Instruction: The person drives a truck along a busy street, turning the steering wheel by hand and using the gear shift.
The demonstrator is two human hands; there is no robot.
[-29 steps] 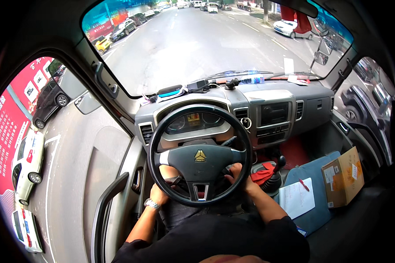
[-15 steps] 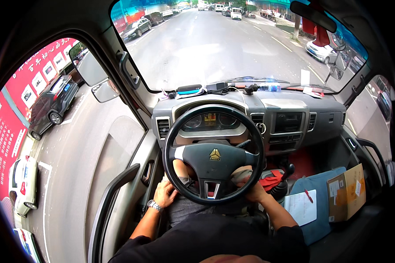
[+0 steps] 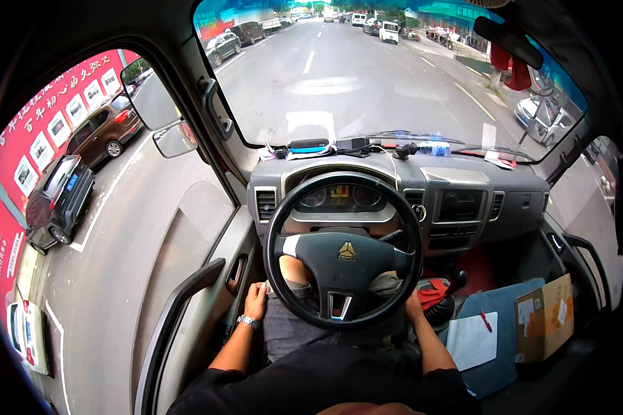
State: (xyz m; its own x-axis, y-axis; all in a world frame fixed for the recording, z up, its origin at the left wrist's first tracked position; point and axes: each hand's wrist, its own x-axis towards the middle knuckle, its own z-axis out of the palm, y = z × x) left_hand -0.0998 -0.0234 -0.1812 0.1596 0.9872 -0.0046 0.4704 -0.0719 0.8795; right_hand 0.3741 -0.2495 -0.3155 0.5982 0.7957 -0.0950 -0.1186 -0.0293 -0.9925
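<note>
My left hand (image 3: pixel 256 301) rests against the outer side of my left thigh, below the left part of the steering wheel (image 3: pixel 343 271). Its fingers point forward and lie along the grey trousers (image 3: pixel 291 332), with nothing seen in them. A metal watch (image 3: pixel 248 321) is on that wrist. Off the wheel too is my right hand (image 3: pixel 413 308), low beside my right thigh, close to a red cloth (image 3: pixel 432 294) by the gear lever (image 3: pixel 457 282). The wheel rim partly covers this hand and its fingers are hidden. Neither hand touches the wheel.
A cardboard box (image 3: pixel 545 318), a white paper pad (image 3: pixel 472 340) and a red pen (image 3: pixel 486 321) lie on the blue-grey passenger seat (image 3: pixel 498 373). A bottle (image 3: pixel 435 149) lies on the dashboard (image 3: pixel 387 166). Parked cars (image 3: pixel 62 197) line the road outside.
My left hand has slid from the top of my thigh to its outer side. My right hand has shifted slightly outward. Parked cars and the banner have moved backward past the left window.
</note>
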